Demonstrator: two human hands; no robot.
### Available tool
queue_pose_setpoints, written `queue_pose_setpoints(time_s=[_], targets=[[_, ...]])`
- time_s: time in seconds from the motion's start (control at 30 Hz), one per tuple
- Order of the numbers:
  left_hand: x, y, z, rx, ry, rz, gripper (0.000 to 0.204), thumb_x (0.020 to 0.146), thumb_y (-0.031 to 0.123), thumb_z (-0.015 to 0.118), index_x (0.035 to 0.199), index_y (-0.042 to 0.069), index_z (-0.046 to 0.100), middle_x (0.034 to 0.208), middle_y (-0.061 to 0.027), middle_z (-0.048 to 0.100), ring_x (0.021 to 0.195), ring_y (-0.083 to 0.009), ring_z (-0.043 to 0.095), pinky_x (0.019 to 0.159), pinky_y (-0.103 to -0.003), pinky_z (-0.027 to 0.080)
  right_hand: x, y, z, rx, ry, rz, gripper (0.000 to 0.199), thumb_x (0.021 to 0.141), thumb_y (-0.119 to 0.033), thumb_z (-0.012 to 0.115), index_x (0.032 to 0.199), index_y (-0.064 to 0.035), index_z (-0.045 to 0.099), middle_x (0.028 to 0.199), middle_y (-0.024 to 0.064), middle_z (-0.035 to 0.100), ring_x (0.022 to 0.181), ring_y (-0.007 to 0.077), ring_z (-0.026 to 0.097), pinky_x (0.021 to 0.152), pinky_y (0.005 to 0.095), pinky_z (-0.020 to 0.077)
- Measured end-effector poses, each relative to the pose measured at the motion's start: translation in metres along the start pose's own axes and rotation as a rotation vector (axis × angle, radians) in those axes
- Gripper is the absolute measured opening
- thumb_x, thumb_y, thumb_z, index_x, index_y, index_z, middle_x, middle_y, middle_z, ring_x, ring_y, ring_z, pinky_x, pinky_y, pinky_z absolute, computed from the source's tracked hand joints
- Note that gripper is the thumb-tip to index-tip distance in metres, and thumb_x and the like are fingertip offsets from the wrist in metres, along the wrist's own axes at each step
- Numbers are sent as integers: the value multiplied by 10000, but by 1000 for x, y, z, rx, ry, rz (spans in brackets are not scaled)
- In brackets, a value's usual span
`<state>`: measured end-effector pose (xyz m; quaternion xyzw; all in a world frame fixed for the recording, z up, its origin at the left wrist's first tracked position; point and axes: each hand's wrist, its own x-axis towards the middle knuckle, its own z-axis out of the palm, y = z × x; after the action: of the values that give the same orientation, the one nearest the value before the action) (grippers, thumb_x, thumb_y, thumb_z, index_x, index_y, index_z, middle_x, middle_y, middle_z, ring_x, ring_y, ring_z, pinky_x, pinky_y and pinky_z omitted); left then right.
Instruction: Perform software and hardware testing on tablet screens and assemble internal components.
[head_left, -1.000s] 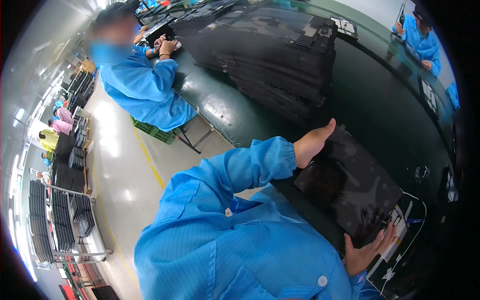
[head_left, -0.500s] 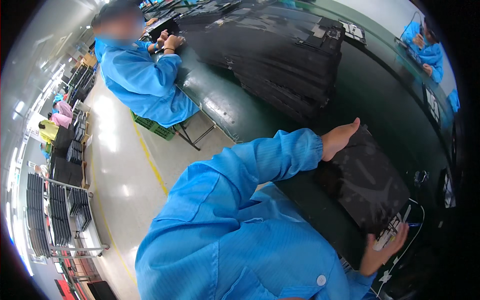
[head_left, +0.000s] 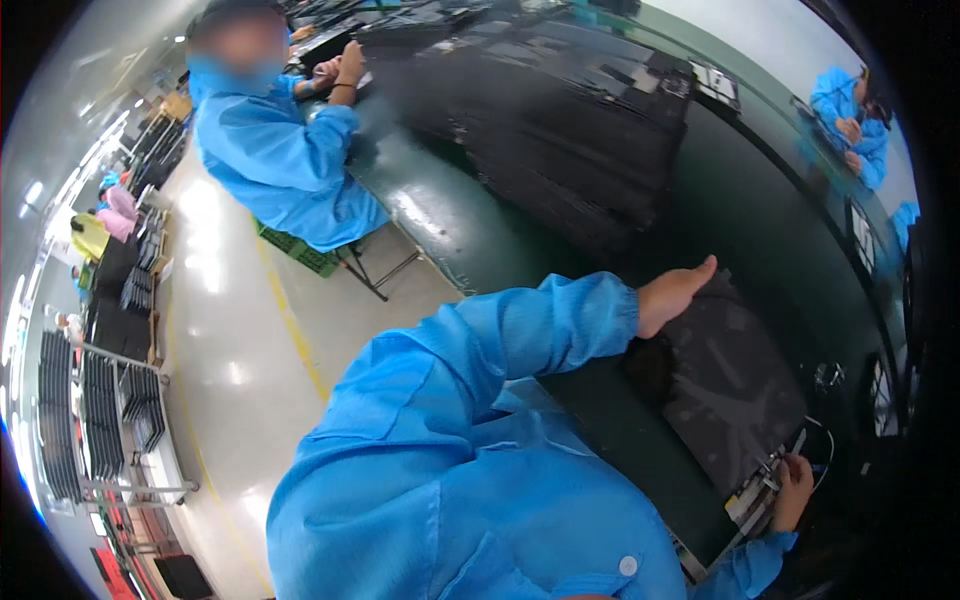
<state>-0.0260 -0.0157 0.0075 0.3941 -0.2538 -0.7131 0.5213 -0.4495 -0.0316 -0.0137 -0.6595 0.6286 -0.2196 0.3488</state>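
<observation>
Much of the left hand [head_left: 676,298] is hidden: its fingers are hard to separate at the far corner of the flat black panel [head_left: 738,375], so whether it grips or merely rests there cannot be told. The right hand [head_left: 794,492] bends its fingers at the near end, over the circuit-board strip [head_left: 752,497]; their tips are partly lost among the small parts, and a firm pinch cannot be confirmed. The jacket [head_left: 480,500] runs off the lower edge. A small clear item [head_left: 829,375] right of the panel is too indistinct to identify.

The panel lies on the dark green table [head_left: 590,400], between the hands and nearer than the stack of black panels [head_left: 590,150]. It looks thin and rectangular, dull charcoal with paler smudges, darkening toward its left side. A white cable [head_left: 831,446] curves beside its near end.
</observation>
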Motion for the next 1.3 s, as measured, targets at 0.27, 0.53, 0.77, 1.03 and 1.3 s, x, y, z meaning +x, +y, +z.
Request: queue_pose_setpoints(time_s=[0.27, 0.53, 0.77, 1.03, 1.3], targets=[[-13, 9, 8, -86, 175, -136, 519, 884, 524, 398, 1044, 62, 573, 1070, -85, 595, 989, -207, 540, 897, -352, 405, -1, -19, -3, -112, -35, -43, 140, 811, -143, 602, 902, -37, 620, 735, 38, 602, 618, 101, 537, 536, 246, 424], [-7, 7, 3, -194, -59, -95, 509, 926, 457, 339, 1126, 26, 520, 1101, -123, 574, 980, -248, 561, 862, -367, 453, 7, -34, -4, -41, -32, 141, 142, 797, -133, 615, 894, -30, 616, 664, 14, 566, 536, 73, 519, 452, 206, 400], [-2, 4, -10, -228, -110, -114, 476, 916, 460, 370, 1114, 63, 544, 1088, -96, 589, 964, -251, 562, 853, -384, 447, 13, -29, -7, -41, -56, 148, 146, 784, -120, 623, 872, -3, 624, 658, 30, 581, 534, 83, 537, 468, 210, 430], [-2, 5, -12, -213, -216, -73, 479, 917, 458, 366, 1107, 57, 545, 1084, -106, 590, 966, -257, 563, 858, -380, 442, 21, -37, -15, -65, -129, 177, 138, 781, -100, 622, 865, 9, 619, 676, 30, 588, 556, 80, 544, 501, 212, 448], [1, 4, -13, -215, -126, -93, 498, 919, 460, 354, 1125, 43, 531, 1096, -115, 582, 976, -258, 560, 864, -378, 440, 30, -31, -21, -3, -224, 156, 138, 757, -81, 632, 821, 41, 629, 624, 47, 589, 512, 88, 536, 462, 209, 417]])
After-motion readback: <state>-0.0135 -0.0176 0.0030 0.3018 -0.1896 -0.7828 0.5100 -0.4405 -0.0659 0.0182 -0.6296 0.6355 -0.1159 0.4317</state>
